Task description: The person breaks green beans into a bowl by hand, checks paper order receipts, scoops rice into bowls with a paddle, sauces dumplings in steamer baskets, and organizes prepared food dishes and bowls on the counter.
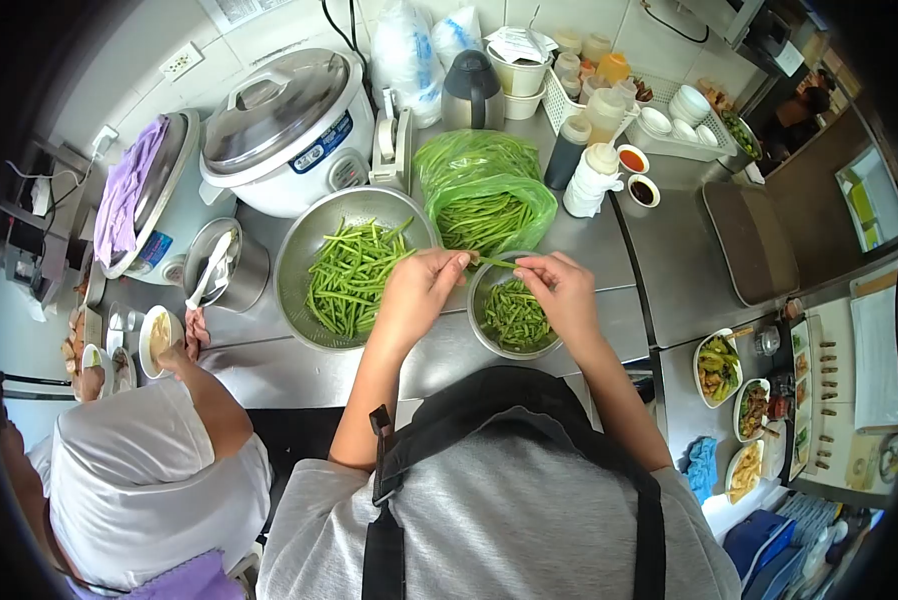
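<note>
Between my two hands a green bean (497, 262) is stretched level, one end in each pinch. My left hand (427, 288) is closed on its left end, by the right rim of a large metal colander (299, 225) with green bean pieces (347, 290) in it. My right hand (561, 292) is closed on the other end, above the right rim of a smaller metal bowl (477, 325). Shorter bean pieces (514, 315) fill that bowl. Just behind my hands lies an open green plastic bag (469, 155) of long whole beans (484, 218).
Rice cookers (279, 120), a metal jug (472, 90) and sauce bottles (594, 170) line the back of the steel counter (589, 240). Small sauce dishes (643, 190) sit right of the bottles. A co-worker in a white shirt (149, 480) holds a bowl (159, 340) at left. Food dishes (717, 368) stand at right.
</note>
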`<action>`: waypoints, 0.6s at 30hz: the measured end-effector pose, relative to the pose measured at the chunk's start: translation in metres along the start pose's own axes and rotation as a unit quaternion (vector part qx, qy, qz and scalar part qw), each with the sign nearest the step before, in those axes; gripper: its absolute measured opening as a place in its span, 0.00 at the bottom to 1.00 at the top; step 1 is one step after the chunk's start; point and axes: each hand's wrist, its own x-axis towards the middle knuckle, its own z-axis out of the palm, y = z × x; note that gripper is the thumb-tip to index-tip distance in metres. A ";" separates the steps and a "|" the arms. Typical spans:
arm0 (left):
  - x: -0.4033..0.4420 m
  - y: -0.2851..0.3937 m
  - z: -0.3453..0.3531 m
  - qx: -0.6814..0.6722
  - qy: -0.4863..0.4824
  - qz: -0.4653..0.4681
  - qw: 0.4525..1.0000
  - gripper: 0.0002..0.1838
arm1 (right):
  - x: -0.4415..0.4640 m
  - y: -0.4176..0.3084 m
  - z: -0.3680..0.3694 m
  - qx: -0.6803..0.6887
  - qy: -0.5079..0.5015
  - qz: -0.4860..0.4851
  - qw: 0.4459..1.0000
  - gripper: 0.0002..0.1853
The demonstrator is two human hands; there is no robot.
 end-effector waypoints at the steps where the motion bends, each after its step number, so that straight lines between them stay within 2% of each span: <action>1: 0.000 0.000 0.001 0.010 -0.008 0.006 1.000 0.14 | -0.001 0.003 -0.001 0.006 0.007 -0.001 1.000 0.08; 4: -0.002 0.011 0.008 0.020 -0.019 0.033 0.999 0.13 | -0.006 0.008 -0.006 0.020 0.021 0.010 1.000 0.07; 8: 0.000 0.020 0.017 0.112 0.014 0.093 0.989 0.13 | -0.011 0.010 -0.012 0.041 0.020 0.018 0.999 0.07; 11: 0.005 0.010 0.027 0.006 0.035 0.110 0.993 0.13 | -0.015 0.010 -0.016 0.050 0.013 0.042 0.998 0.07; 14: 0.009 0.009 0.030 0.011 0.103 0.215 0.971 0.12 | -0.019 0.008 -0.022 0.048 0.013 0.077 0.996 0.08; 17: 0.003 0.024 0.027 0.112 0.120 0.239 0.957 0.10 | -0.020 0.016 -0.031 0.027 0.038 0.101 0.994 0.08; 18: -0.002 0.026 0.033 0.121 0.100 0.220 0.963 0.09 | -0.019 0.018 -0.034 0.018 0.051 0.103 0.993 0.08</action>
